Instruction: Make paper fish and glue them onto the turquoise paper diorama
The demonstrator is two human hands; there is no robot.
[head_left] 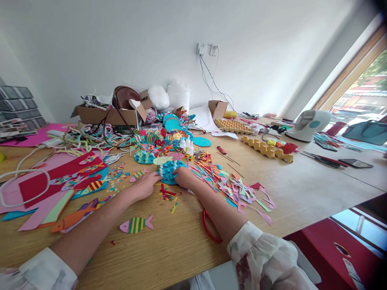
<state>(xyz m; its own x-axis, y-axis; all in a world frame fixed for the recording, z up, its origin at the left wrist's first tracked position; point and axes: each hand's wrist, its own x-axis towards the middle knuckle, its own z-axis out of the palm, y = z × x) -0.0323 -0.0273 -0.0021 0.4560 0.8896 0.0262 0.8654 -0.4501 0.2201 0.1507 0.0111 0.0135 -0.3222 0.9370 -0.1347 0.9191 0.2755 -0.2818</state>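
Observation:
My left hand (147,183) lies flat on the wooden table (302,189), fingers stretched toward a blue round paper piece (168,169) with white strips on it. My right hand (184,175) rests on the right edge of that blue piece, its fingers curled down onto it. A light green paper fish (163,160) lies just beyond the blue piece. A pink paper fish with yellow and green stripes (136,224) lies near my left forearm. Small red and yellow scraps (167,195) sit between my hands.
Coloured paper offcuts (242,189) pile up right of my right hand. Red-handled scissors (209,229) lie under my right forearm. Pink and red sheets (51,177), an orange fish (72,219), small glue bottles (187,145), cardboard boxes (105,114), yellow egg trays (266,148) and a white fan (306,125) surround the spot.

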